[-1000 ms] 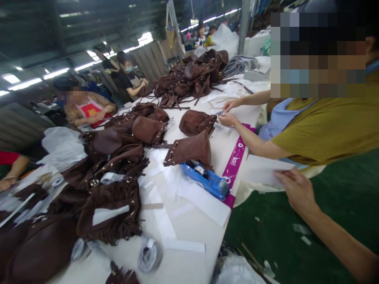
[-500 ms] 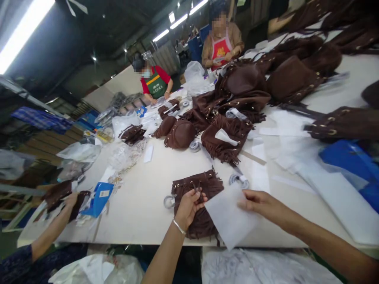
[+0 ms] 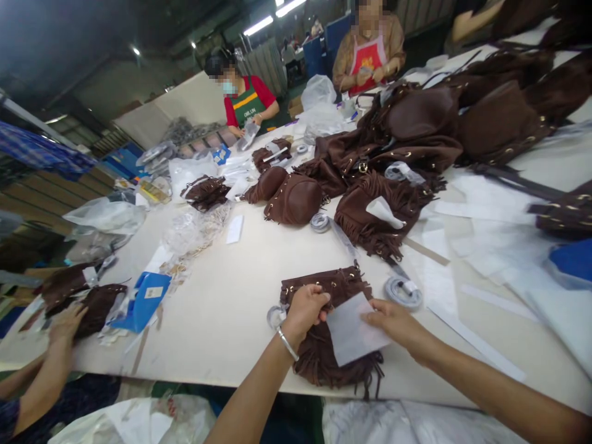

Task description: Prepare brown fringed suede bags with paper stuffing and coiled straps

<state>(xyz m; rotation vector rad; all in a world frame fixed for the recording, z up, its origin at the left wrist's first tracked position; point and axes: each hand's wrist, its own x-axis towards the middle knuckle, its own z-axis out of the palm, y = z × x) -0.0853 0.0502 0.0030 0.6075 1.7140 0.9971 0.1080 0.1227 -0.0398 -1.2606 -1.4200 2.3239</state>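
Note:
A small brown fringed bag (image 3: 342, 285) with metal eyelets lies flat on the table in front of me. Over its upper part, my left hand (image 3: 309, 311) is closed in a pinch at the bag's dark cord, which the fingers mostly hide. Between thumb and fingers, my right hand (image 3: 400, 327) grips a thin white paper sheet (image 3: 354, 333) by its right side. The sheet slants over the middle of the bag and covers part of the fringe. Coiled grey straps in clear wrap (image 3: 403, 292) lie just right of the bag.
Brown bags (image 3: 420, 117) are heaped farther back. A blue holder (image 3: 145, 299) stands left, near a co-worker's hands (image 3: 67, 320) on other brown pieces. White sheets (image 3: 499, 234) lie to the right. Two people work across the table (image 3: 208, 327).
The paper sheet has moved left over the bag with my right hand. My left hand has turned, hiding the cord seen in its fingers before. The camera view has shifted.

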